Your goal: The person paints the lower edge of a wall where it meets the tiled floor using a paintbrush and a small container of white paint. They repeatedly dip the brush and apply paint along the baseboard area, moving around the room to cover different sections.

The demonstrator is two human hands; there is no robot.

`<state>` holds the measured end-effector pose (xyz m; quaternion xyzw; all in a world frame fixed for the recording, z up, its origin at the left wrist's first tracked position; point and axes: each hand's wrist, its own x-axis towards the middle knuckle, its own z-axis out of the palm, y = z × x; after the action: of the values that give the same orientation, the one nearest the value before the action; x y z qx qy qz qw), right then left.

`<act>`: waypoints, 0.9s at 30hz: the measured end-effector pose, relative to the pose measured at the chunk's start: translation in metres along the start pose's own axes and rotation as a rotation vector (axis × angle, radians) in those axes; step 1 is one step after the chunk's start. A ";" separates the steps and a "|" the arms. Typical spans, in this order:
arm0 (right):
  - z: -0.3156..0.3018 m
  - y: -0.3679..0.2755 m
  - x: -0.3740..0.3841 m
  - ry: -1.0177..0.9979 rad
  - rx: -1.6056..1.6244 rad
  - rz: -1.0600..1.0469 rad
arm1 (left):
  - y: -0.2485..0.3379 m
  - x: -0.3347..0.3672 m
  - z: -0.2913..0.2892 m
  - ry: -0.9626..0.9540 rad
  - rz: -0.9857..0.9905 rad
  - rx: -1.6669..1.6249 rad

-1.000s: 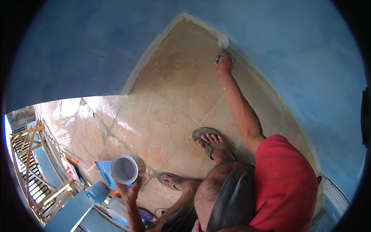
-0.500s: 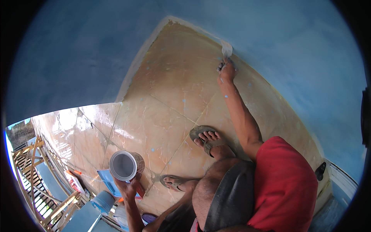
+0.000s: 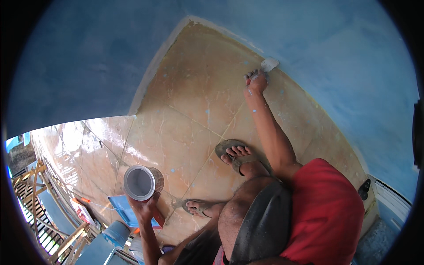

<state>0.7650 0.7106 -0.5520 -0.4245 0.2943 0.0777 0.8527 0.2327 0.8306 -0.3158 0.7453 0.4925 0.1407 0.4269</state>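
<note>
A paint can with greyish paint inside is held in my left hand, which grips it from below and beside; its open mouth faces up. My right hand, speckled with paint, is closed round a paintbrush with whitish, paint-covered bristles. A bit of reddish handle shows by the fingers. The bristles touch the base of the right-hand blue wall, where it meets the tiled floor. A pale painted band runs along the foot of the left wall and round the corner.
My sandalled feet stand on the tiles, which carry small blue paint spots. Near my left hand lie a blue tray and a blue bucket. Bamboo or wooden poles stand at far left. A door edge is at right.
My right hand has moved slightly back toward me, and the brush has turned and slid rightward along the wall's base. The can has shifted slightly within the view.
</note>
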 end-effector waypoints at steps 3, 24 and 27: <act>0.029 0.016 0.010 -0.100 -0.044 0.009 | -0.002 0.000 -0.001 0.006 -0.012 -0.028; 0.190 0.134 0.029 -0.493 -0.272 0.233 | -0.038 -0.060 -0.015 0.140 -0.239 -0.078; 0.195 0.133 0.039 -0.651 -0.521 0.192 | -0.036 -0.060 -0.013 0.138 -0.291 -0.112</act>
<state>0.8313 0.9400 -0.5735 -0.5497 0.0186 0.3584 0.7543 0.1733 0.7912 -0.3233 0.6297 0.6149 0.1555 0.4486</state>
